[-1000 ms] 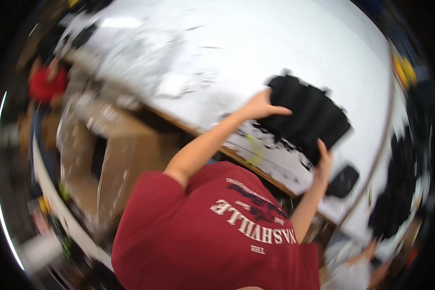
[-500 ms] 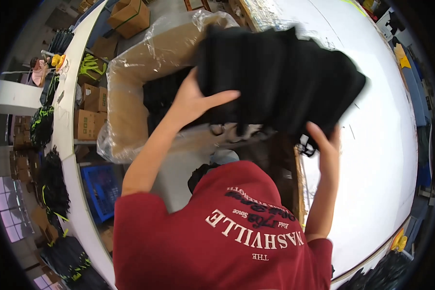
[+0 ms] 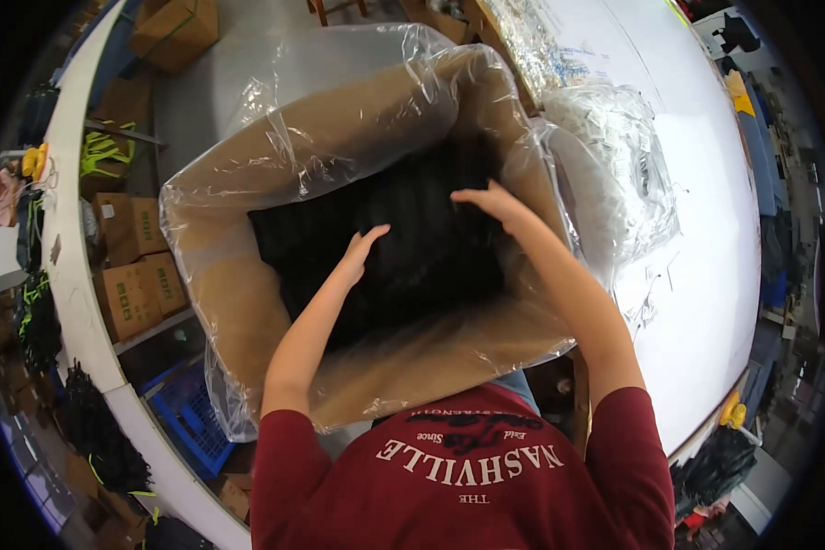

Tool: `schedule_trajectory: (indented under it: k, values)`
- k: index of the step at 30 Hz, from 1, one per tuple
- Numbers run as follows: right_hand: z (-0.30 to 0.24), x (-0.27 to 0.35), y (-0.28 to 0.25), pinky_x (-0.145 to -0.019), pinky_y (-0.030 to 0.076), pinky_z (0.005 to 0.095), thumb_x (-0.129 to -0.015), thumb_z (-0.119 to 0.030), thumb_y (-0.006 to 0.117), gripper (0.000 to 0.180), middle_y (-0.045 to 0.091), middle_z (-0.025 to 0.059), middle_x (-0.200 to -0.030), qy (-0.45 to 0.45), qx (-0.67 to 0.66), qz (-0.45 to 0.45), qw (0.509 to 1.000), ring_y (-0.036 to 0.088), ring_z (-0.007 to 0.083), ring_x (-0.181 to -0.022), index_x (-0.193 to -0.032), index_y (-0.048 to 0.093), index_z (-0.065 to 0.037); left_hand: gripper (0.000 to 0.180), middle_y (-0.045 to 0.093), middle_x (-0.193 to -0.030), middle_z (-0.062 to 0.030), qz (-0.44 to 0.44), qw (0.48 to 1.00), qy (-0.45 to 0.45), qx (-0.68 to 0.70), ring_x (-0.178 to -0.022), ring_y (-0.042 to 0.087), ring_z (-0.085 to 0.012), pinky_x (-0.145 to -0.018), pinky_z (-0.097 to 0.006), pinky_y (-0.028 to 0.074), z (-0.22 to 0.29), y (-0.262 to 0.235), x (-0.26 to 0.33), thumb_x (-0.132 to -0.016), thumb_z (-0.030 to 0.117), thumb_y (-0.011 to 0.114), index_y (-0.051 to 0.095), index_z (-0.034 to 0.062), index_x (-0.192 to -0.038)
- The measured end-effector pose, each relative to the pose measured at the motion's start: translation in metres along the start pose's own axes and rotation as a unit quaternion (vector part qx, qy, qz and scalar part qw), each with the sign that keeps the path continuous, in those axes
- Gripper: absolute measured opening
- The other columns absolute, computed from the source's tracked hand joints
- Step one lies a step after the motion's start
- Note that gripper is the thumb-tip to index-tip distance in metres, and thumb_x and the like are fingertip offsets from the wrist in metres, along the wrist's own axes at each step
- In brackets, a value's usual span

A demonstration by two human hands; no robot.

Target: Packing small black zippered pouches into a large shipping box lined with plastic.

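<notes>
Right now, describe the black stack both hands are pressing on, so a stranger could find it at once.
Find the big cardboard box lined with clear plastic beside the white table. Inside it lies the black stack, under the left hand and right hand. It is the only dark mass inside the liner.

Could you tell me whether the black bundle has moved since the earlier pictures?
Yes. The black bundle has gone from above the lined cardboard box down inside it, under both the left hand and right hand.

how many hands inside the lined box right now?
2. Left hand lies flat on the black stack near the middle of the plastic-lined carton; right hand presses the stack's far side, toward the white table.
</notes>
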State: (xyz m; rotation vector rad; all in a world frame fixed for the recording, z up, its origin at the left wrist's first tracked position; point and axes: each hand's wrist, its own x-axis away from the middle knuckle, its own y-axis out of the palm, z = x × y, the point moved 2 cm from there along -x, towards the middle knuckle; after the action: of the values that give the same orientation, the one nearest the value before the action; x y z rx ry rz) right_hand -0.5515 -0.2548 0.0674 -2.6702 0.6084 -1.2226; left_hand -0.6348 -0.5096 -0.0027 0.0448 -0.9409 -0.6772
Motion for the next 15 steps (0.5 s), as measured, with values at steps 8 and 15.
schedule_trajectory:
  k: [8,15]
  values:
    - [0.023,-0.096,-0.011,-0.100,0.039,0.0366,-0.065,-0.057,0.073,0.098,0.052,0.0206,-0.128,-0.089,0.131,0.090,0.983,0.049,0.0328,-0.120,-0.136,0.036,0.000,0.062,0.056,-0.120,-0.0128,0.053,0.992,0.114,-0.022,-0.112,0.052,-0.0237,-0.094,-0.033,0.041,0.002,0.004,-0.125,-0.075,0.025,0.070,0.046,-0.0004,-0.126]
    - [0.053,-0.165,0.035,-0.104,0.033,0.0384,-0.079,-0.073,0.043,0.095,0.043,0.0249,-0.135,0.017,0.130,0.086,0.988,0.041,0.0376,-0.126,-0.140,0.030,-0.002,0.077,0.048,-0.131,-0.0205,0.183,0.949,0.162,-0.202,-0.119,0.047,-0.0313,-0.098,-0.036,0.038,0.011,-0.025,-0.149,-0.076,0.034,0.073,0.037,-0.0036,-0.133]
